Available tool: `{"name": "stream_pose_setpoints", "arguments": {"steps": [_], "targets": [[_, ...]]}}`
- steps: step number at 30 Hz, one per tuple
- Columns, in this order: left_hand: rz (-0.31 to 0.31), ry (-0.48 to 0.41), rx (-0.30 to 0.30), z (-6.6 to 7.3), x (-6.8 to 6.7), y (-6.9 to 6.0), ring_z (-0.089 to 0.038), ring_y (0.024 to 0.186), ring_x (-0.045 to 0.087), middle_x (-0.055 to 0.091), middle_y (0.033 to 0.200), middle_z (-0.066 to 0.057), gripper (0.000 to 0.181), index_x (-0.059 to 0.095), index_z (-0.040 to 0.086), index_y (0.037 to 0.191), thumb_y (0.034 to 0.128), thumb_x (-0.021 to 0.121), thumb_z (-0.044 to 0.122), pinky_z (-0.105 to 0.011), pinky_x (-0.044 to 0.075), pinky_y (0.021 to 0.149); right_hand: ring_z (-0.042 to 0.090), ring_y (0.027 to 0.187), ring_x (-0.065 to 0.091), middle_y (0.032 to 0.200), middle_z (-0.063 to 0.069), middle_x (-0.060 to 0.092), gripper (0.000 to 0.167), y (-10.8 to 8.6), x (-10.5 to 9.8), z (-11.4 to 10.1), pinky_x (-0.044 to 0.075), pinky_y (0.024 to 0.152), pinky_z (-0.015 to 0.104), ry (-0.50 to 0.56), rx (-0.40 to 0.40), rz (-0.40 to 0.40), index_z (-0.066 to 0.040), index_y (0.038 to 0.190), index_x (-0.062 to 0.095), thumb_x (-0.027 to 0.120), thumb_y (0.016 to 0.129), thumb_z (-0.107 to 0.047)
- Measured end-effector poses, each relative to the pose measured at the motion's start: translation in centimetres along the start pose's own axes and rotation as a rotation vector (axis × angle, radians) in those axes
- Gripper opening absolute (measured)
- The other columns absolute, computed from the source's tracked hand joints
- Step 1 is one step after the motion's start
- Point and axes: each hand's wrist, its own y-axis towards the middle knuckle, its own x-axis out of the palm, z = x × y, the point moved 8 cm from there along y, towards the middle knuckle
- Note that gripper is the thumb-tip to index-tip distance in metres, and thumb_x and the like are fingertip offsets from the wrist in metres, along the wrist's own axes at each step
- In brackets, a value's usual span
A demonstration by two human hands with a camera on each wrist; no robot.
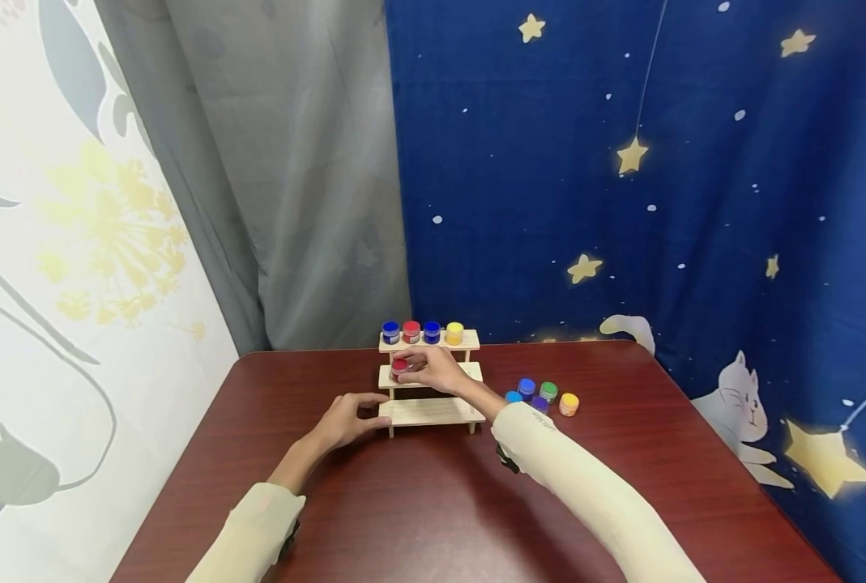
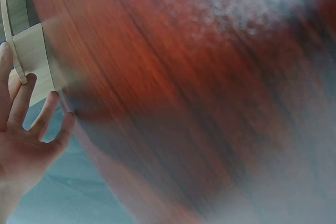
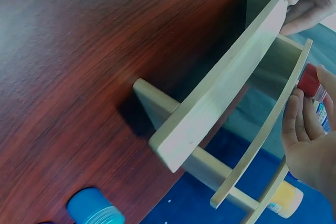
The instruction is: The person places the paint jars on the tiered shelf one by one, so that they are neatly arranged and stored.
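A three-tier wooden display stand [image 1: 436, 412] stands on the table. My right hand [image 1: 440, 372] pinches a small red-lidded paint pot [image 1: 399, 366] between thumb and fingers at the left end of the middle tier. In the right wrist view that red pot [image 3: 308, 80] is at the board's edge. My left hand [image 1: 346, 419] holds the left end of the lowest tier, thumb in front and fingers behind. Along the top tier sit a blue pot [image 1: 390, 332], a red pot [image 1: 411, 331], another blue pot [image 1: 431, 331] and a yellow pot [image 1: 454, 333].
Right of the stand, several pots are grouped on the brown table [image 1: 433, 502], among them a green pot [image 1: 548, 392], a blue pot [image 1: 526, 389] and a yellow-orange pot [image 1: 569, 404]. A grey curtain [image 1: 323, 178] and a blue star-patterned curtain [image 1: 505, 202] hang behind the table.
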Motion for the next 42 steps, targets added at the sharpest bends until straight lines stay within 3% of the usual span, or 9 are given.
{"name": "stream_pose_setpoints", "arguments": {"steps": [13,20,28,42], "targets": [[-0.003,0.002,-0.002,-0.3,0.1,0.1,-0.027,0.116,0.069,0.074,0.123,-0.009,0.043,0.076,0.015,0.125,0.0884,0.085,0.034,-0.049,0.054,0.100,0.020,0.104,0.075,0.117,0.007,0.077,0.044,1.1,1.1,0.4,0.058,0.084,0.026,-0.032,0.062,0.003,-0.007,0.128,0.073,0.086,0.088,-0.015],[0.002,0.005,0.010,0.0,0.1,0.2,-0.028,0.116,0.069,0.074,0.122,-0.011,0.043,0.076,0.014,0.124,0.0881,0.085,0.035,-0.050,0.053,0.100,0.020,0.102,0.076,0.120,0.010,0.076,0.048,1.2,1.0,0.6,0.059,0.083,0.026,-0.018,0.048,0.004,-0.008,0.132,0.070,0.086,0.087,-0.012],[-0.001,0.011,-0.003,-0.2,0.0,0.3,-0.029,0.114,0.069,0.074,0.121,-0.011,0.042,0.076,0.014,0.124,0.0887,0.084,0.035,-0.050,0.054,0.099,0.022,0.099,0.076,0.117,0.014,0.076,0.051,0.5,0.6,0.6,0.060,0.082,0.027,0.027,0.065,-0.005,-0.007,0.133,0.069,0.086,0.086,-0.007],[-0.014,0.017,-0.023,-0.4,0.1,0.4,-0.028,0.115,0.069,0.074,0.123,-0.010,0.044,0.076,0.016,0.126,0.0881,0.085,0.036,-0.050,0.053,0.100,0.031,0.104,0.074,0.118,0.024,0.073,0.043,-1.9,-1.7,1.5,0.059,0.088,0.028,0.077,0.032,-0.022,0.005,0.131,0.066,0.079,0.091,-0.001]]}}
